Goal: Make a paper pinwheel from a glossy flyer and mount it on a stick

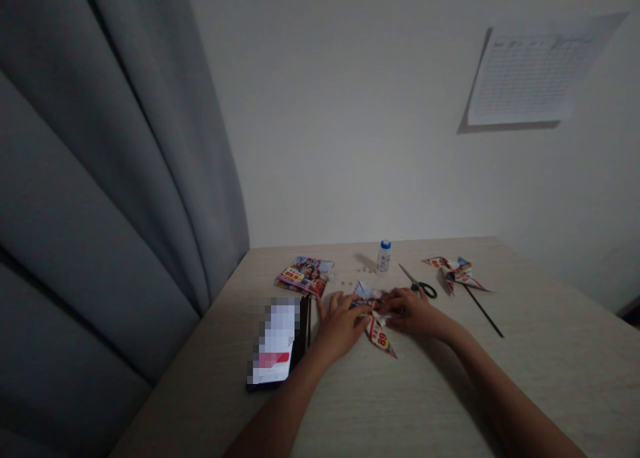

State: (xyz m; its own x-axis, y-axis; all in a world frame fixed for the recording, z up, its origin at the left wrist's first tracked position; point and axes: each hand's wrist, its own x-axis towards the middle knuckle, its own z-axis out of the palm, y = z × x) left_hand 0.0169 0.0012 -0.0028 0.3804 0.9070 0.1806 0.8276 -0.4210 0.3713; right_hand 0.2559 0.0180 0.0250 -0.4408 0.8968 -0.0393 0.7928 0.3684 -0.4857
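A folded paper pinwheel (379,335), made of printed flyer paper, lies on the table between my two hands, partly covered by them. My left hand (340,328) presses on its left side, with thumb and fingers at the paper and some fingers reaching over the tabletop. From the right, my right hand (411,311) pinches the pinwheel near its middle with bent fingers; the fingertips are partly hidden. Black-handled scissors (425,289) lie just beyond my right hand. Thin dark sticks (307,318) rest left of my left hand.
A phone (274,345) with a lit, blurred screen lies at left. Stacked flyers (306,276), a small blue-capped bottle (384,257) and several tiny bits (364,269) are farther back. Another pinwheel (456,275) on a dark stick (484,311) lies right. A grey curtain (125,145) hangs left.
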